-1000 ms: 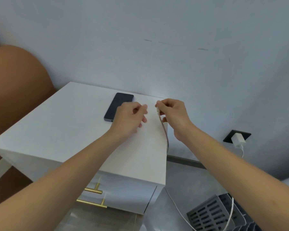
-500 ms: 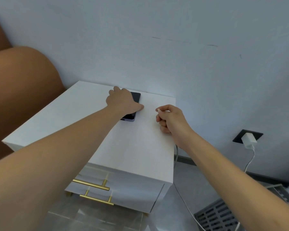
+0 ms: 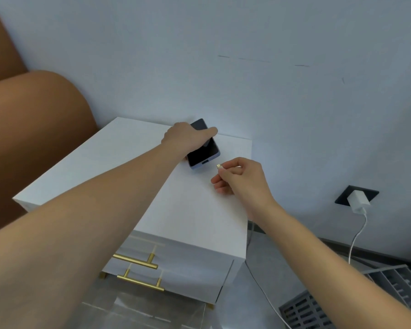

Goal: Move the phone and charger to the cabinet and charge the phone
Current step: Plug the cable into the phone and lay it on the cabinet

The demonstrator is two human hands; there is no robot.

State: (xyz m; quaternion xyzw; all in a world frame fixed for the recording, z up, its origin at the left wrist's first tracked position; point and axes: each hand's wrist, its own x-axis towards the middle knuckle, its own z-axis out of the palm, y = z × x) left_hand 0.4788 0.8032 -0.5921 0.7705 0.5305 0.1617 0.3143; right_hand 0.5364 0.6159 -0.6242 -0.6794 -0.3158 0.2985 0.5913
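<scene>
A dark phone (image 3: 204, 151) is tilted up off the top of the white cabinet (image 3: 133, 176), near its back right corner. My left hand (image 3: 188, 138) grips the phone from above, its bottom port end facing my right hand. My right hand (image 3: 237, 176) pinches the cable plug (image 3: 218, 166) between thumb and forefinger, a short gap from the phone's port. The white charger (image 3: 357, 201) sits in a black wall socket (image 3: 342, 198) low on the right, and its white cable (image 3: 356, 238) drops to the floor.
The cabinet has two drawers with gold handles (image 3: 138, 260) on its front. A brown sofa (image 3: 29, 129) stands to the left, close to the cabinet. A grey slatted crate (image 3: 318, 305) lies on the floor at lower right. The wall rises right behind the cabinet.
My left hand went from beside the phone to gripping it and tilting it up. My right hand kept the plug and turned its tip toward the phone's port.
</scene>
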